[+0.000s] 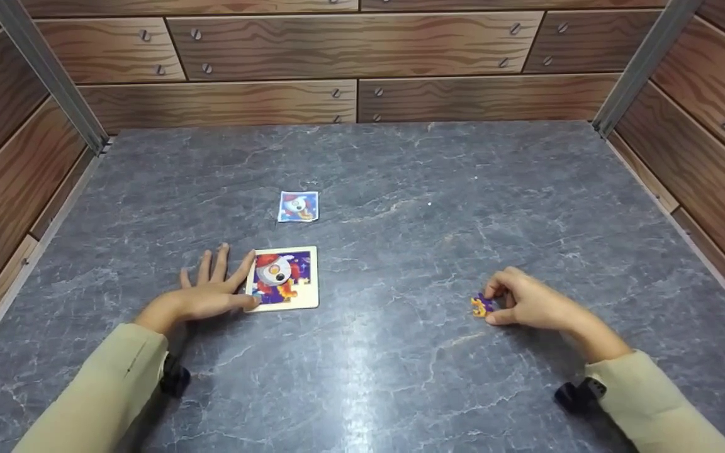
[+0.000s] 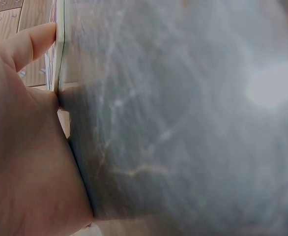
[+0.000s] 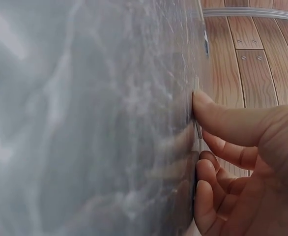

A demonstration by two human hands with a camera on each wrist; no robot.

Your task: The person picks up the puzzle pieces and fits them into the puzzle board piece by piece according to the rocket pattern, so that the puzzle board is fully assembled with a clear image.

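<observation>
A square jigsaw puzzle board (image 1: 307,301) lies flat on the table, showing a white rocket with red parts on a purple sky. Its lower right part is bare and pale. My left hand (image 1: 208,296) rests at the board's left side, fingers spread, with thumb and index finger on its edge. In the left wrist view the thumb (image 2: 36,42) overlaps the board's edge (image 2: 60,49). Off to the right, my right hand (image 1: 535,303) pinches a purple and orange puzzle piece (image 1: 481,306) between thumb and index finger, low over the table. The right wrist view shows the piece edge-on (image 3: 199,130).
Behind the board lies a small picture card (image 1: 298,206) with a similar rocket on blue. The grey marble-patterned table (image 1: 400,352) is enclosed by wood-print walls (image 1: 350,47) at the back and both sides. Grey metal posts (image 1: 642,66) stand at the back corners.
</observation>
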